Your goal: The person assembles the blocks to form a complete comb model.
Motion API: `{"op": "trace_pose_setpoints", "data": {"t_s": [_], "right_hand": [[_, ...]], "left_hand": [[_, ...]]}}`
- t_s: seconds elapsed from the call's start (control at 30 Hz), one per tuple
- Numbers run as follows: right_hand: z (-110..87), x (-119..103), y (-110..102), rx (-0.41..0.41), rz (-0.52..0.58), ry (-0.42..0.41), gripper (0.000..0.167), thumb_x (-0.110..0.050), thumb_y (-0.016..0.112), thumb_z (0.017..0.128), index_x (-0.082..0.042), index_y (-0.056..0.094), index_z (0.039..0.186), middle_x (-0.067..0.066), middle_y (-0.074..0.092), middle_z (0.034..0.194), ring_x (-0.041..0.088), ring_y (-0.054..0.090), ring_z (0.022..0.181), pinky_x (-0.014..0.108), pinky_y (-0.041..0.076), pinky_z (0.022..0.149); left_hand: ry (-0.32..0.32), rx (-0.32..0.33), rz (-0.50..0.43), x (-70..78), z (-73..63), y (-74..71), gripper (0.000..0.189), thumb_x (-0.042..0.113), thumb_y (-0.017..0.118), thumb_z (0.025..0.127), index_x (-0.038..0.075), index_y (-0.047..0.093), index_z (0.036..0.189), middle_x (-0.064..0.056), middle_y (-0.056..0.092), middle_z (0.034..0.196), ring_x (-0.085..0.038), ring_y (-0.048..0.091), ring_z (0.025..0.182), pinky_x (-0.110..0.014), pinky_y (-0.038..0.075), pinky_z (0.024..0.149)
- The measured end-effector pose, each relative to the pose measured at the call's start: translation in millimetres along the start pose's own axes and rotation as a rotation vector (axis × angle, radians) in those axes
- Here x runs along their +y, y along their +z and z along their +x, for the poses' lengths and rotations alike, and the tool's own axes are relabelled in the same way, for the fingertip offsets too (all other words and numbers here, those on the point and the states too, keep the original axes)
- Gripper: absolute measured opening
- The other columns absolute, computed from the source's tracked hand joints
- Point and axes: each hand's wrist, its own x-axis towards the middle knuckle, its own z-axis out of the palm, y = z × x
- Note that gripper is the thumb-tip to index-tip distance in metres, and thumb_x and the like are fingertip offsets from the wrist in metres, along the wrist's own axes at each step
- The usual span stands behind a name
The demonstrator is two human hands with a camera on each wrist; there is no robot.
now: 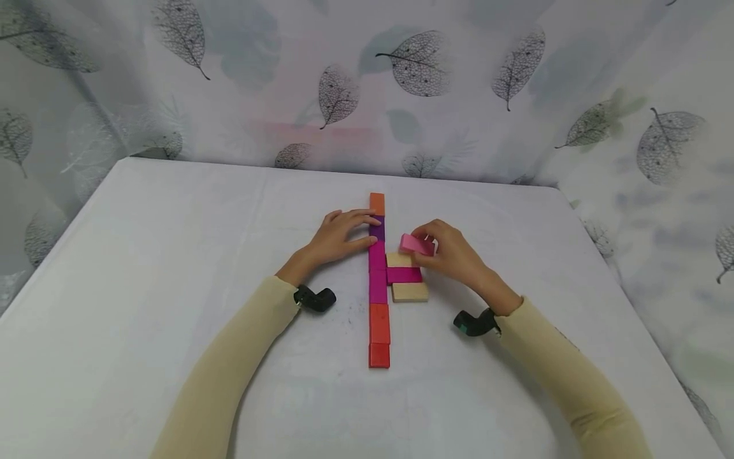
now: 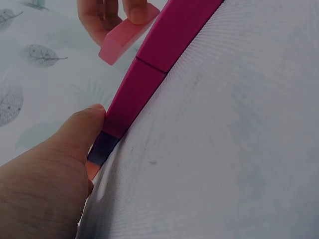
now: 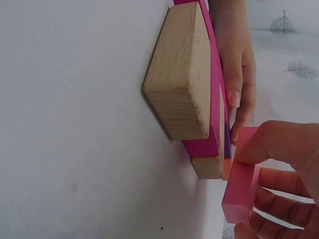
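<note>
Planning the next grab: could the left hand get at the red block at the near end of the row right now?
Probably yes: the left hand rests open against the row, and the red block lies uncovered with nothing between.

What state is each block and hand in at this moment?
Pink block: lifted, tilted, pinched by right hand.
Block row: flat in one line.
Left hand: fingers straight, resting against the row.
Two wooden blocks: flat beside row, magenta block between.

White table (image 1: 172, 268) carries a block row (image 1: 378, 280).
</note>
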Motion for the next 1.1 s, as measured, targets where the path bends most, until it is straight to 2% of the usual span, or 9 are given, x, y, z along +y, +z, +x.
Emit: {"op": "trace_pose_setpoints", "data": {"t_s": [0.5, 0.83, 1.1], "right_hand": [[16.4, 5, 4, -0.041, -0.005, 0.062, 0.042, -0.012, 0.076, 0.083, 0.002, 0.062, 0.120, 0.017, 0.060, 0.110, 0.028, 0.053, 0.097, 0.039, 0.053, 0.081], [28.6, 13, 9, -0.045, -0.010, 0.015, 0.038, -0.011, 0.073, 0.084, 0.006, 0.062, 0.117, 0.020, 0.060, 0.106, 0.030, 0.054, 0.094, 0.040, 0.050, 0.080], [36.6, 17, 6, -0.066, -0.003, 0.033, 0.038, -0.009, 0.072, 0.085, 0.007, 0.062, 0.118, 0.021, 0.060, 0.108, 0.031, 0.054, 0.096, 0.041, 0.050, 0.082]], "left_hand": [[-0.003, -0.003, -0.001, 3.4, -1.2, -2.5, 0.041, 0.038, 0.059, 0.097, 0.020, 0.058, 0.134, 0.000, 0.042, 0.152, -0.015, 0.034, 0.142, -0.048, 0.009, 0.118], [-0.005, -0.004, 0.012, 0.5, -0.7, -0.3, 0.041, 0.039, 0.059, 0.097, 0.021, 0.058, 0.133, 0.001, 0.042, 0.152, -0.015, 0.033, 0.142, -0.048, 0.009, 0.118], [-0.008, -0.007, 0.022, -0.8, 0.4, 0.4, 0.041, 0.040, 0.058, 0.097, 0.022, 0.058, 0.134, 0.002, 0.041, 0.152, -0.013, 0.033, 0.142, -0.048, 0.009, 0.118]]}}
